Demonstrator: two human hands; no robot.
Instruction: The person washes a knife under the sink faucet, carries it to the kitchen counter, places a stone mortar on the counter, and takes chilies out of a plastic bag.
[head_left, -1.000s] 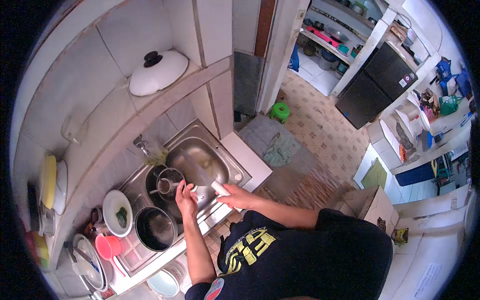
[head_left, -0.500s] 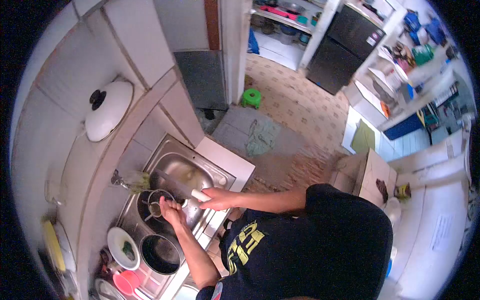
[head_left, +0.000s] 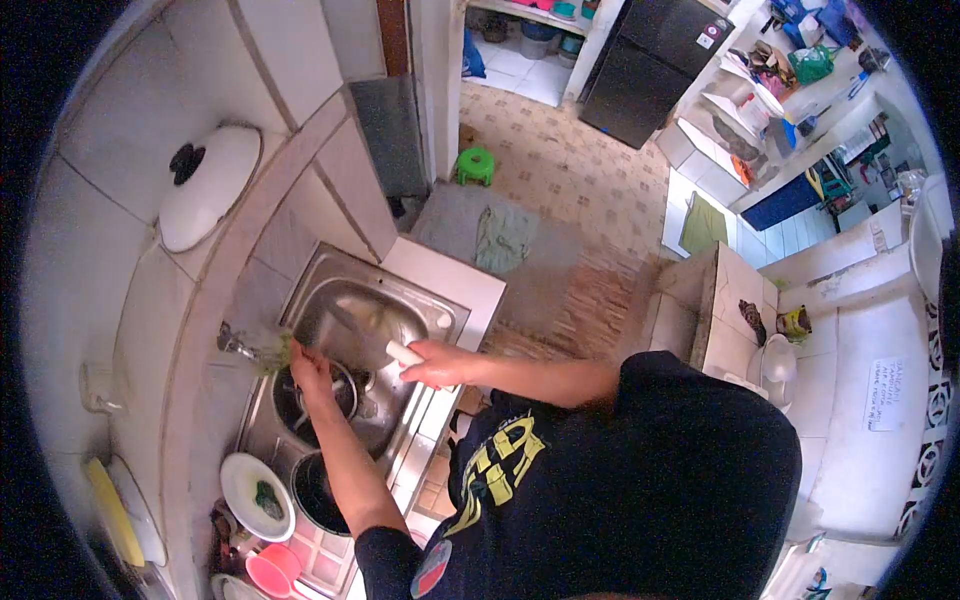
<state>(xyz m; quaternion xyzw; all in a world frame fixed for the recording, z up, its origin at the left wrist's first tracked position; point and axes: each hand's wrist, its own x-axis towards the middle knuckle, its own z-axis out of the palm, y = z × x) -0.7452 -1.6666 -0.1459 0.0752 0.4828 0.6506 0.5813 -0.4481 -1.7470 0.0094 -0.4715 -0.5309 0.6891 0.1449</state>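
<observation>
In my right hand [head_left: 432, 364] is a knife [head_left: 403, 352] with a white handle, and its blade points over the steel sink basin [head_left: 415, 310]. My left hand [head_left: 312, 374] reaches to the tap [head_left: 238, 342], its fingers drawn together by the greenish wrap [head_left: 270, 357] at the spout. What those fingers hold, if anything, I cannot make out. Below that hand, a round metal pan [head_left: 353, 405] sits in the sink, partly covered by my wrist. Beside my left forearm stands a dark pot [head_left: 312, 488], half hidden by the arm.
A white bowl [head_left: 235, 475] with a green leafy bit and a pink dipper [head_left: 270, 568] stand on the near counter. On the tiled ledge leans a white lid [head_left: 212, 190] with a black knob. A green stool [head_left: 476, 165] and a cloth [head_left: 502, 240] are on the floor.
My left hand has moved from the pan's rim up to the tap's spout. My right hand keeps the knife over the sink. The whole view has shifted slightly.
</observation>
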